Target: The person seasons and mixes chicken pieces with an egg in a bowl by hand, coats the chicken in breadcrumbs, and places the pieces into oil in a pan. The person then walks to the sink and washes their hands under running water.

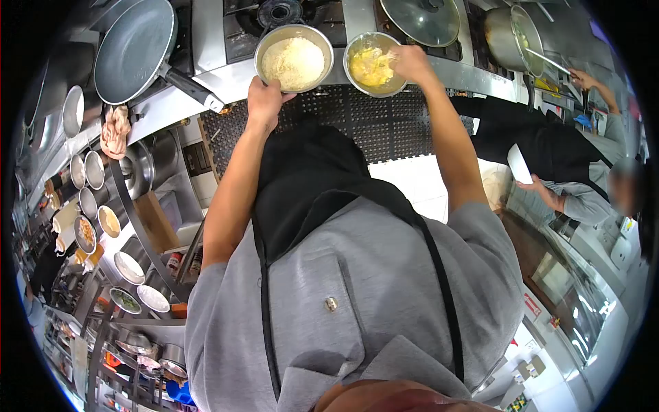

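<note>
Silver metal makes up the crumb bowl (pixel 327 55), which sits at the front edge of the stove (pixel 226 79) with a pile of pale crumbs (pixel 295 63) in it. The left hand (pixel 264 104) has hold of this bowl by its near side, with the thumb up by the rim and the other fingers mostly hidden under it. Just beside it, to the right, is a smaller bowl (pixel 364 42), also metal, with a wet yellow mix (pixel 371 67) inside. The right hand (pixel 412 64) reaches over the right rim of that one, and its fingers are bent down at the yellow mix. I cannot tell if they pinch a bit of food or only touch it. Behind the bowls are a round burner (pixel 280 12) and a big glass lid (pixel 422 22) with a dark knob. Far to the left lies a large grey pan (pixel 134 51), its black handle (pixel 189 88) pointing toward the person. Off to the right, a co-worker (pixel 549 141) in a black apron holds a long spoon in a tall pot (pixel 504 41) with one hand, and a white dish (pixel 519 165) with the other.
</note>
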`<state>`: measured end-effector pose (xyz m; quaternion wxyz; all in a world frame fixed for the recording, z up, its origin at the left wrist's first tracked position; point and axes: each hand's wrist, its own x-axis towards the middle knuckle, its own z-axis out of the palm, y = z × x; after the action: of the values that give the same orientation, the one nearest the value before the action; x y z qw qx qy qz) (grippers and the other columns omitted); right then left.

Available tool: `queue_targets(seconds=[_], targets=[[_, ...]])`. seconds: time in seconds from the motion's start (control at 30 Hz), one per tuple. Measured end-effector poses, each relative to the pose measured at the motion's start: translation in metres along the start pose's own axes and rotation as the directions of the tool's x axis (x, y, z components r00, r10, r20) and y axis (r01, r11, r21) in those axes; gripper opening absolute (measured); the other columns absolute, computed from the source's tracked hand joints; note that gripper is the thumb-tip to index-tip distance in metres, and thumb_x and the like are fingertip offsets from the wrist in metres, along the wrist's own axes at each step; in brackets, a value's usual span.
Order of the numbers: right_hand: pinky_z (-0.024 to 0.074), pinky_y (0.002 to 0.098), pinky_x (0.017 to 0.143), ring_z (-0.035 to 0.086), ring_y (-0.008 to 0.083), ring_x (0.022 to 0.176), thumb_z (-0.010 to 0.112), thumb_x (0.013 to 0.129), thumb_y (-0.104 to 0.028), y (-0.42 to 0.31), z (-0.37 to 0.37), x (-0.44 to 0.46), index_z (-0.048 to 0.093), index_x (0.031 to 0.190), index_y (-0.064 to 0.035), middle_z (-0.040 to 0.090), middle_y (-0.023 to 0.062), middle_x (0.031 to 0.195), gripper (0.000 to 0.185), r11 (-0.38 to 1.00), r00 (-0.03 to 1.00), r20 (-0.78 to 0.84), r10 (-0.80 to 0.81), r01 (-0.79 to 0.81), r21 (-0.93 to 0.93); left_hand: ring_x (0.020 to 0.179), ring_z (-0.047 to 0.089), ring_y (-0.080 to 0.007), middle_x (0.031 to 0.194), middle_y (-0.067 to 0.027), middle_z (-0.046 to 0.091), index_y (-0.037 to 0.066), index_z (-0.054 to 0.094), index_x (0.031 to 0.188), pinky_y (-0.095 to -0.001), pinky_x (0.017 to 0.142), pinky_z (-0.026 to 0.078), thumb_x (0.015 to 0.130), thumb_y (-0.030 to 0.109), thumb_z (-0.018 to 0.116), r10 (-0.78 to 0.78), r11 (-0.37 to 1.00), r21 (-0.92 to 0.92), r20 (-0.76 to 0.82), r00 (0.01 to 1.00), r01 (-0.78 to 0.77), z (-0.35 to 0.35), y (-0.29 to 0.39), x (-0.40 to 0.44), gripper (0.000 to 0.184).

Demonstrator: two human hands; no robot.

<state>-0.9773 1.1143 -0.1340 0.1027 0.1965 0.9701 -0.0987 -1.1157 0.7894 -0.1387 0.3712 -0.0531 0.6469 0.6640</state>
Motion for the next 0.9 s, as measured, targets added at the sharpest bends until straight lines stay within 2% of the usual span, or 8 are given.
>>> queue_targets(seconds=[0.1, 0.23, 0.3, 0.37, 0.47, 0.57, 0.63, 0.9], targets=[[0.051, 0.0395, 0.076, 0.066, 0.033, 0.083, 0.066, 0.073, -0.022, 0.0, -0.03, -0.012, 0.066, 0.107, -0.0094, 0.067, 0.0201, 0.089, 0.037, 0.948, 0.996, -0.084, 0.021, 0.007, 0.318, 0.099, 0.063, -0.0288, 0.115, -0.0248, 0.055, -0.016, 0.04, 0.117, -0.0324, 0.077, 0.06, 0.092, 0.002, 0.043, -0.005, 1.0, 0.023, 0.012, 1.0, 0.004, -0.001, -0.001, 0.003, 0.032], [0.0492, 0.0365, 0.069, 0.063, 0.0295, 0.073, 0.066, 0.073, -0.022, -0.03, -0.077, -0.012, 0.065, 0.106, -0.0064, 0.065, 0.0191, 0.084, 0.036, 0.916, 1.0, 0.017, 0.022, -0.027, 0.399, 0.096, 0.064, -0.0285, 0.114, -0.0232, 0.056, -0.015, 0.044, 0.115, -0.0333, 0.072, 0.061, 0.09, 0.001, 0.044, 0.001, 1.0, 0.017, 0.042, 0.999, -0.002, 0.001, -0.003, 0.006, 0.03], [0.0479, 0.0354, 0.065, 0.06, 0.0274, 0.066, 0.065, 0.074, -0.021, -0.056, -0.091, -0.007, 0.063, 0.105, -0.0055, 0.064, 0.0173, 0.082, 0.036, 0.88, 0.971, -0.158, -0.178, 0.229, 0.417, 0.096, 0.064, -0.0282, 0.113, -0.0228, 0.056, -0.014, 0.044, 0.116, -0.0333, 0.072, 0.061, 0.09, 0.001, 0.044, -0.011, 1.0, 0.026, 0.028, 1.0, 0.01, 0.002, -0.003, 0.009, 0.03], [0.0483, 0.0371, 0.065, 0.061, 0.0284, 0.067, 0.065, 0.073, -0.021, -0.091, -0.11, 0.001, 0.063, 0.107, -0.0058, 0.065, 0.0171, 0.084, 0.037, 0.927, 0.984, -0.039, -0.175, 0.179, 0.329, 0.095, 0.064, -0.0278, 0.113, -0.0225, 0.056, -0.014, 0.044, 0.117, -0.0333, 0.072, 0.061, 0.09, 0.001, 0.044, -0.014, 0.999, 0.046, 0.044, 0.999, 0.012, 0.003, -0.001, 0.009, 0.031], [0.05, 0.0398, 0.067, 0.064, 0.0305, 0.072, 0.062, 0.075, -0.019, -0.123, -0.094, 0.019, 0.063, 0.104, -0.0075, 0.066, 0.0158, 0.087, 0.031, 0.899, 0.94, -0.123, -0.317, 0.339, 0.277, 0.095, 0.064, -0.028, 0.113, -0.0239, 0.056, -0.017, 0.042, 0.115, -0.0321, 0.075, 0.061, 0.091, 0.002, 0.044, -0.002, 0.999, 0.035, 0.077, 0.997, -0.001, 0.001, -0.002, 0.011, 0.03], [0.0528, 0.0404, 0.068, 0.066, 0.0302, 0.08, 0.06, 0.077, -0.011, -0.161, -0.058, 0.025, 0.064, 0.109, -0.0092, 0.067, 0.0125, 0.093, 0.032, 0.846, 0.808, -0.285, -0.515, 0.533, -0.018, 0.094, 0.065, -0.0272, 0.112, -0.0224, 0.057, -0.016, 0.043, 0.116, -0.0322, 0.075, 0.061, 0.092, 0.003, 0.044, 0.003, 1.0, 0.03, 0.092, 0.996, -0.006, 0.002, 0.007, 0.004, 0.031], [0.0531, 0.0446, 0.07, 0.064, 0.0355, 0.086, 0.057, 0.078, -0.008, -0.185, -0.044, 0.017, 0.065, 0.107, -0.0104, 0.067, 0.0144, 0.096, 0.03, 0.816, 0.828, 0.212, -0.519, 0.554, -0.166, 0.094, 0.065, -0.0267, 0.112, -0.0217, 0.057, -0.015, 0.044, 0.117, -0.0324, 0.075, 0.06, 0.092, 0.003, 0.044, -0.009, 1.0, 0.029, 0.087, 0.996, 0.007, 0.0, 0.001, 0.009, 0.031], [0.052, 0.0465, 0.08, 0.064, 0.0348, 0.096, 0.051, 0.081, -0.006, -0.192, 0.009, 0.08, 0.066, 0.099, -0.0046, 0.066, 0.0193, 0.098, 0.023, 0.918, 0.916, 0.057, -0.396, 0.397, -0.012, 0.09, 0.065, -0.0262, 0.107, -0.0215, 0.059, -0.014, 0.048, 0.11, -0.0321, 0.068, 0.061, 0.088, 0.002, 0.049, 0.006, 1.0, -0.022, 0.055, 0.998, -0.005, -0.002, -0.015, 0.021, 0.028]])
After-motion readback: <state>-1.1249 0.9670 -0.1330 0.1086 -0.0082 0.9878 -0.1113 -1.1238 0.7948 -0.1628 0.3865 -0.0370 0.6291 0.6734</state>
